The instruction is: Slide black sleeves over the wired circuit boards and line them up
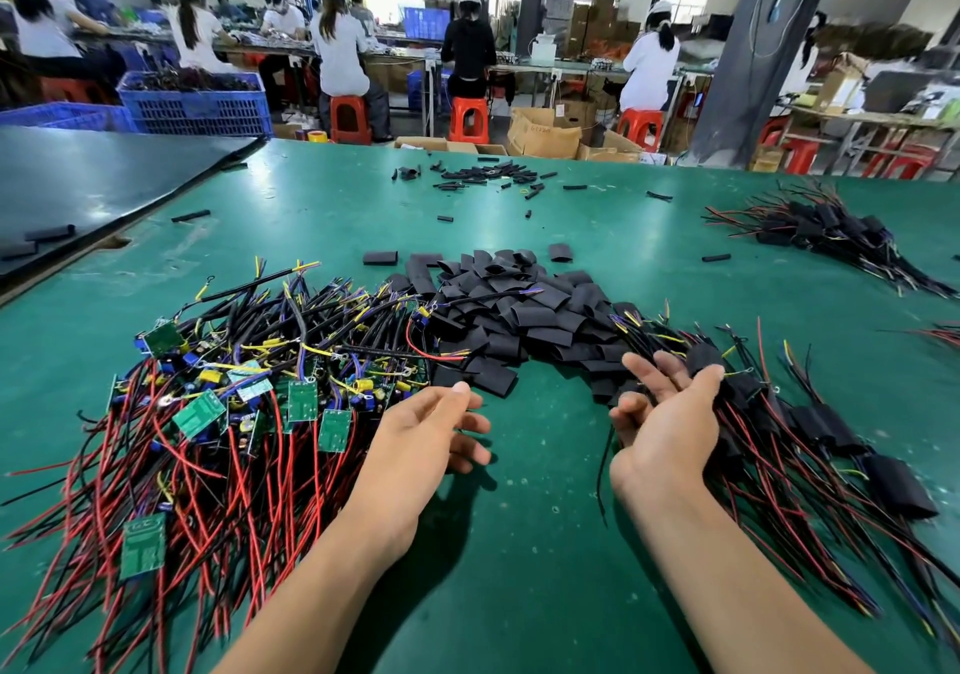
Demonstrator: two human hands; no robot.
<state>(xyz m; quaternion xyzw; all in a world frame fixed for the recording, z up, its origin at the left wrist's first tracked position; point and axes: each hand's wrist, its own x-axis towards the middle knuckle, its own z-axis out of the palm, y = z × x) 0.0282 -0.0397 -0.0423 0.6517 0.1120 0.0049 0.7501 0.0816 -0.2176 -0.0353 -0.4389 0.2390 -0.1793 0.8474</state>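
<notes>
Green matting covers the counter (509,559). At lower left of the frame lies a tangled heap of wired circuit boards (218,413), small green boards among red, black and yellow leads. Just right of that heap, at centre, is a loose pile of black sleeves (519,310), short and flat. The left hand (426,439) hovers at the heap's right edge, below the sleeve pile, its fingers (467,452) loosely curled and holding nothing. The right hand (670,419) is right of centre, palm turned toward the left, fingers spread wide and mostly straight, gripping nothing that shows. Its back lies against a row of sleeved boards (831,429) whose leads fan toward the lower right corner. A second bundle (821,229) of the same kind lies at upper right, well apart. Short black tube pieces (483,174) are scattered at upper centre. Beyond the counter, people sit on red stools (467,120) at other counters.
</notes>
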